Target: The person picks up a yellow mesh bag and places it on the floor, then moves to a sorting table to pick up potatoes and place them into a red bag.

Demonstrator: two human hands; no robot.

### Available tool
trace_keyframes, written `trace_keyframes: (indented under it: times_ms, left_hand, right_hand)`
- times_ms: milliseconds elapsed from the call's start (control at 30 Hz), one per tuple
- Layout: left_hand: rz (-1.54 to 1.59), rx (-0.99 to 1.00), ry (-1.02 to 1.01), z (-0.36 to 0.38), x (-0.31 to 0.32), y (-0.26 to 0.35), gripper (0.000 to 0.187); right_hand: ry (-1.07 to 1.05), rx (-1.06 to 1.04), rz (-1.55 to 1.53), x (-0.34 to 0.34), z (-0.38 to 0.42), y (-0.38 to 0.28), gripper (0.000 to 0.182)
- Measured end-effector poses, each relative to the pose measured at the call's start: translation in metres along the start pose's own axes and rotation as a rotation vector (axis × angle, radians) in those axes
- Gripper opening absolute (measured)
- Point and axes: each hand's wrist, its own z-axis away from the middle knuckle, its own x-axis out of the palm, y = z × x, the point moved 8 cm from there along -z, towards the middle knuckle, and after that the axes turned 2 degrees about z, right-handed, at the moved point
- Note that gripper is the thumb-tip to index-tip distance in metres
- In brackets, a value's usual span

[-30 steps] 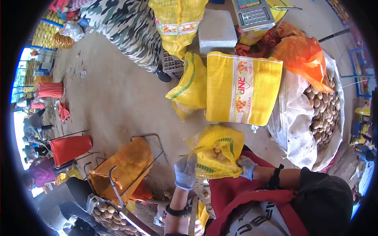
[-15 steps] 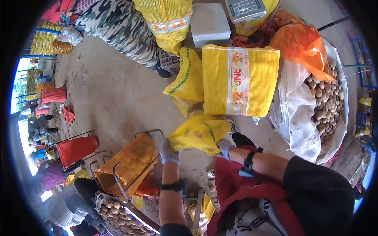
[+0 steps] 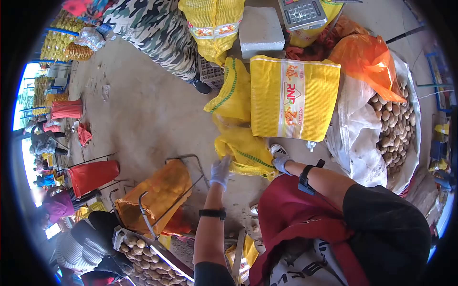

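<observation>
A yellow mesh bag (image 3: 247,150) with a green-dashed edge hangs between my two gloved hands, low in front of my apron. My left hand (image 3: 221,172) is closed at the bag's left side, its fingertips partly hidden against the mesh. At the right end of the rim, my right hand (image 3: 281,163) grips the bag. Just beyond it, a flat pile of yellow mesh potato bags (image 3: 312,100) with a printed white band lies beside another loose yellow bag (image 3: 234,97).
Potatoes (image 3: 393,126) fill a large white sack (image 3: 355,143) on the right. An orange mesh sack (image 3: 160,190) rests on a metal-framed cart at left, near a crate of potatoes (image 3: 148,264). A person in camouflage trousers (image 3: 152,35) stands by a grey block (image 3: 260,28).
My left hand has moved right and slightly up, closer to my right hand. The yellow bag's rim has folded over, and the bag looks more bunched. The camera view has shifted slightly.
</observation>
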Motion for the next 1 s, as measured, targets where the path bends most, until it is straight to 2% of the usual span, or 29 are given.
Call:
trace_keyframes:
  times_ms: [67,133,233,267,367,467,567,667,700,767,800,867,900,1000]
  left_hand:
    - [-0.046,0.03,-0.079,0.001,0.024,0.005,0.034]
    - [-0.071,0.072,-0.065,0.004,0.017,0.004,0.038]
    - [-0.305,0.084,0.072,0.021,-0.017,-0.002,0.046]
    - [-0.413,0.077,0.14,0.029,-0.033,-0.006,0.049]
    - [-0.186,0.076,0.058,0.03,-0.066,-0.055,0.058]
    - [-0.048,-0.113,0.064,0.067,-0.072,-0.061,0.071]
    - [0.09,-0.205,0.305,0.083,-0.081,-0.09,0.068]
    - [0.216,-0.216,0.287,0.082,-0.079,-0.126,0.07]
    - [0.258,-0.205,0.278,0.083,-0.075,-0.134,0.07]
    - [0.196,-0.301,0.339,0.104,-0.053,-0.106,0.07]
    - [0.161,-0.346,0.363,0.11,-0.042,-0.091,0.07]
    - [0.219,-0.423,0.398,0.1,-0.019,-0.079,0.057]
    - [0.244,-0.464,0.409,0.093,-0.01,-0.077,0.051]
    - [0.269,-0.357,-0.044,0.039,0.038,-0.099,0.023]
  right_hand:
    - [-0.033,0.07,0.025,-0.019,-0.001,0.011,0.027]
    - [-0.099,0.193,0.013,-0.04,0.028,0.002,0.028]
    - [0.068,-0.056,0.463,-0.072,0.063,-0.053,0.043]
    - [0.143,-0.074,0.458,-0.074,0.06,-0.062,0.053]
    - [0.315,-0.262,0.473,-0.065,0.059,-0.109,0.068]
    - [0.141,-0.18,0.575,-0.048,0.09,-0.156,0.075]
    - [0.026,-0.111,0.749,-0.038,0.096,-0.159,0.063]
    - [-0.018,-0.075,0.841,-0.009,-0.001,-0.075,0.039]
    - [0.0,-0.187,0.866,-0.011,0.002,-0.069,0.037]
    - [0.046,-0.405,0.903,-0.017,0.021,-0.063,0.037]
    - [-0.027,-0.378,0.892,-0.026,0.039,-0.055,0.038]
    - [-0.15,-0.324,0.871,-0.059,0.081,-0.049,0.04]
    - [-0.15,-0.232,0.684,-0.063,0.064,-0.017,0.043]
    - [-0.147,-0.077,0.541,-0.057,0.051,0.012,0.04]
